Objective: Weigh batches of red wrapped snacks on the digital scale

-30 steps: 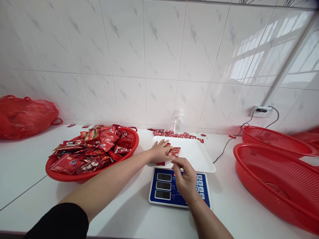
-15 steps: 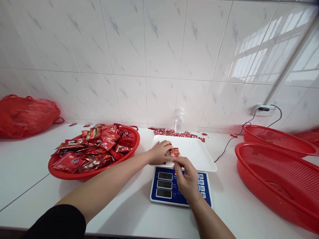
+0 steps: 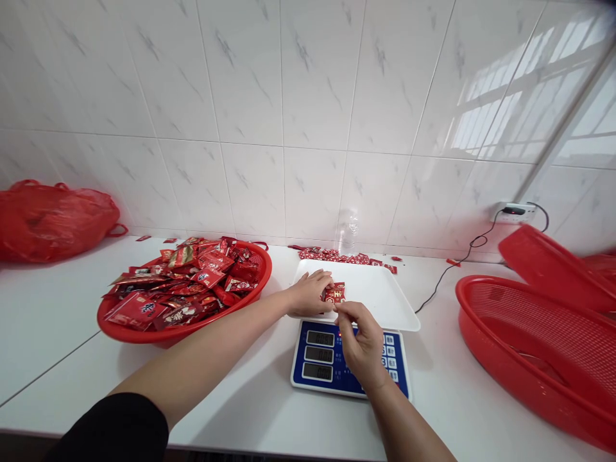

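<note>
On the white tray (image 3: 378,292) of the scale, my left hand (image 3: 310,294) is curled round a small red packet (image 3: 335,292) with gold print. Part of that packet is hidden under the palm and fingers. My right hand (image 3: 360,343) is pinched closed at the packet's near edge, beside my left thumb; what lies between its fingertips is too small to make out. Beneath the right hand is the scale's blue panel (image 3: 312,378), its keys partly covered. To the left stands a red basket (image 3: 262,273) heaped with red packets (image 3: 192,282).
A clear bottle (image 3: 347,232) and a row of small red packets (image 3: 359,259) sit by the wall. At right are a large red basket (image 3: 491,359), a tilted one (image 3: 539,256) behind it, and a black cable (image 3: 445,276). A red bag (image 3: 58,221) lies far left.
The rear red basket at the right has tipped up and shifted right. The packet under my left hand shows its print at a slightly different angle. Both hands stay nearly in place.
</note>
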Action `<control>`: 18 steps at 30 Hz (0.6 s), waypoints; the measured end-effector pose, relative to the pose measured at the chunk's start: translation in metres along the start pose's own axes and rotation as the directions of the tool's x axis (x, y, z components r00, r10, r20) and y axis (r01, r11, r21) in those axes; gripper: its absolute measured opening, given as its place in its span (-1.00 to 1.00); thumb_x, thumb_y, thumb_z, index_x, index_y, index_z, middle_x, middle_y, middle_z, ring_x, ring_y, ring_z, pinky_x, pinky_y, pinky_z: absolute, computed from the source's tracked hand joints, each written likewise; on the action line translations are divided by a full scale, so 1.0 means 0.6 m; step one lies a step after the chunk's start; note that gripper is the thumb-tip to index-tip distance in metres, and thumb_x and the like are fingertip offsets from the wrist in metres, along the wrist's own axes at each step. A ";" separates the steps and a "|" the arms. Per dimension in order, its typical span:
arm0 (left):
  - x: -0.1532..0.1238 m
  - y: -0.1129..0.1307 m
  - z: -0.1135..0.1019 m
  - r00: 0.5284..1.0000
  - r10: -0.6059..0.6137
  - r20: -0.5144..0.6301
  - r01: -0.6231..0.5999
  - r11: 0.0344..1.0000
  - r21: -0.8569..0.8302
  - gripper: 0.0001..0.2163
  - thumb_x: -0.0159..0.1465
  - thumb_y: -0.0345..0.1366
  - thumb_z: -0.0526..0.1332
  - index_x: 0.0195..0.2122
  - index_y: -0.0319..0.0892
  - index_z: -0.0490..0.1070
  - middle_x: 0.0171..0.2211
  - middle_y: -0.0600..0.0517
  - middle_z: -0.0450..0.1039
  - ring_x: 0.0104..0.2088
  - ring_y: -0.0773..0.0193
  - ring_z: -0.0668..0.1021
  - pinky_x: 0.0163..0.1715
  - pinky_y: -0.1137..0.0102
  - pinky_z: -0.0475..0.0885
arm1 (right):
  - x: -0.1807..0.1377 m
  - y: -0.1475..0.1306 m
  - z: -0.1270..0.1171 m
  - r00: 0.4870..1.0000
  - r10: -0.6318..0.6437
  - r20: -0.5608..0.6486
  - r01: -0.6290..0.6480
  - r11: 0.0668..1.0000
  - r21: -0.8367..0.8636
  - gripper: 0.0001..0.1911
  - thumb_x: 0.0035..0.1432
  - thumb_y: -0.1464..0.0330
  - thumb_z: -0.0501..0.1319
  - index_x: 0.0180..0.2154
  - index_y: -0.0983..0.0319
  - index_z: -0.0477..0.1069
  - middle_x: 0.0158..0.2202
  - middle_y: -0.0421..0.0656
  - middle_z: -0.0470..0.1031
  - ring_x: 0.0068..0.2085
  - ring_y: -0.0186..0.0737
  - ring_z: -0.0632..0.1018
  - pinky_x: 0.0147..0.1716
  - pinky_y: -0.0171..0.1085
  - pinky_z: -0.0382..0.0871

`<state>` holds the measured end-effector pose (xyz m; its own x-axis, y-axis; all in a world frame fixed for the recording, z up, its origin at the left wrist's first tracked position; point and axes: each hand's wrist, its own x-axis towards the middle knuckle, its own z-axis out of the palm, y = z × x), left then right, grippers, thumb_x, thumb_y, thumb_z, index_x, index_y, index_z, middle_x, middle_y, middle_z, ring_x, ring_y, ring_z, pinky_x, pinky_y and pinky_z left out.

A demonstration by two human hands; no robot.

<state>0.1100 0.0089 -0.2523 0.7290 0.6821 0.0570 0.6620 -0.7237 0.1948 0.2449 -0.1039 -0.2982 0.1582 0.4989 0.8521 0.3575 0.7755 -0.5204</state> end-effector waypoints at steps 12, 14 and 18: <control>-0.004 0.003 -0.002 0.998 0.001 0.055 0.001 0.999 -0.033 -0.47 0.18 -0.04 0.17 0.19 0.06 0.22 0.35 -0.06 -0.09 0.34 -0.08 -0.05 0.24 -0.07 -0.13 | 0.001 0.000 0.000 1.000 0.011 0.016 -0.011 1.000 0.000 -0.82 0.23 0.50 0.08 -0.19 0.20 0.41 -0.32 -0.14 0.48 -0.33 -0.28 0.51 -0.35 -0.27 0.44; -0.005 0.002 -0.009 0.998 0.000 0.069 0.004 0.998 -0.055 -0.46 0.17 -0.03 0.19 0.19 0.05 0.23 0.36 -0.06 -0.12 0.34 -0.09 -0.06 0.25 -0.07 -0.14 | 0.000 0.001 0.000 1.000 0.010 0.017 -0.010 1.000 -0.006 -0.83 0.23 0.50 0.08 -0.20 0.20 0.40 -0.32 -0.14 0.48 -0.33 -0.28 0.51 -0.34 -0.27 0.44; -0.009 -0.021 -0.044 0.998 -0.038 -0.056 0.028 0.985 -0.169 -0.47 0.15 -0.06 0.19 0.15 -0.10 0.28 0.34 -0.09 -0.03 0.32 0.01 0.04 0.27 0.14 -0.02 | -0.003 0.004 0.000 1.000 0.021 0.018 -0.021 1.000 -0.002 -0.83 0.23 0.50 0.09 -0.20 0.20 0.41 -0.32 -0.14 0.48 -0.33 -0.28 0.51 -0.35 -0.27 0.44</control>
<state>0.0929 0.0169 -0.2291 0.6923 0.7141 0.1038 0.6434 -0.6760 0.3593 0.2456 -0.1032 -0.3007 0.1485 0.5217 0.8401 0.3556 0.7645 -0.5376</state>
